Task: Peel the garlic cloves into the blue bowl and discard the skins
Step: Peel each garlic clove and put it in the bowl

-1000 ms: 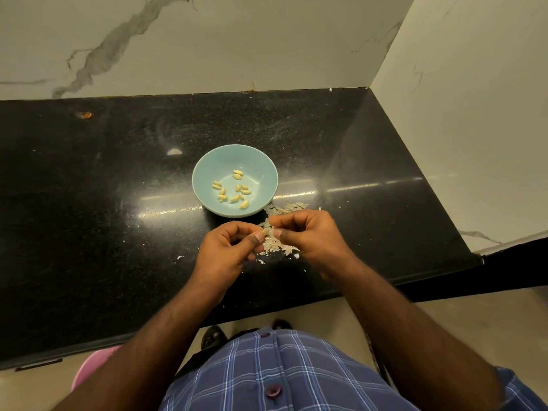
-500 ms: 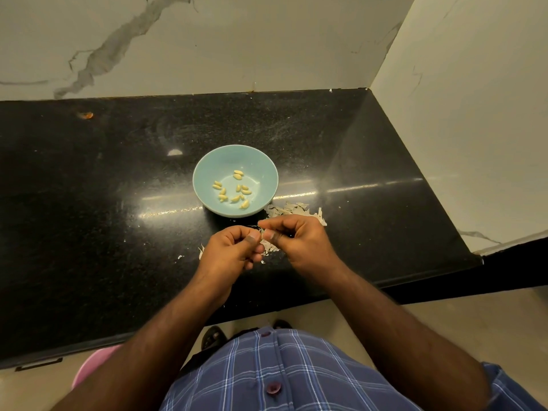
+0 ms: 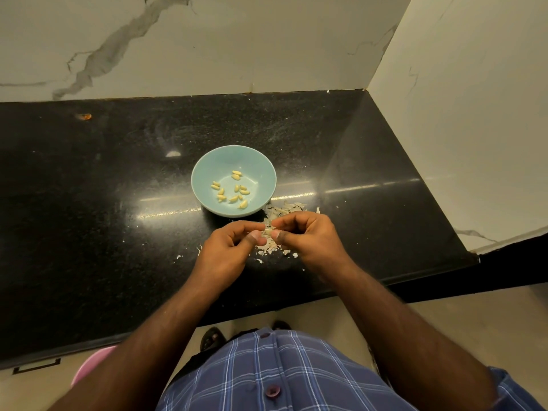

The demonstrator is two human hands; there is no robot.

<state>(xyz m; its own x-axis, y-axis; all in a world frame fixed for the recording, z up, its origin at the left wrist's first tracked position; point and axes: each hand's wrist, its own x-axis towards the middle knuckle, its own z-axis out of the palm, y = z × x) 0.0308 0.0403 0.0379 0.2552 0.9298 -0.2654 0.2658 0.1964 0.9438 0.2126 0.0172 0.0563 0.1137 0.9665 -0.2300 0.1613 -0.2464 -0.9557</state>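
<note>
A person in a blue plaid shirt [image 3: 284,372] stood at a black granite counter [image 3: 118,179], both hands meeting over a scatter of papery garlic skins [image 3: 277,213]. The left hand [image 3: 228,250] and the right hand [image 3: 308,237] each had fingers curled inward, thumb and fingertips pinched together on a single small garlic clove [image 3: 267,231] held between them, just above the counter. The clove showed only as a pale sliver between the two thumbs; how much skin clung to it could not be told.

The blue bowl [image 3: 207,173] sat on the counter just beyond the hands, near the middle of the slab, with about a dozen peeled cloves [image 3: 234,189] lying loose on its floor, most of them toward the near side. The pile of skins lay on the counter at the bowl's near right edge, touching or nearly touching its base, and ran under the right hand; smaller flecks [image 3: 179,257] were strewn to the left of the left hand.

Pale marble-veined walls [image 3: 207,43] enclosed the counter at the back and right. A small orange speck [image 3: 86,116] lay at the far left of the slab. Below the counter's edge, a pink tub [image 3: 92,363] and dark sandals [image 3: 212,338] showed on the floor.
</note>
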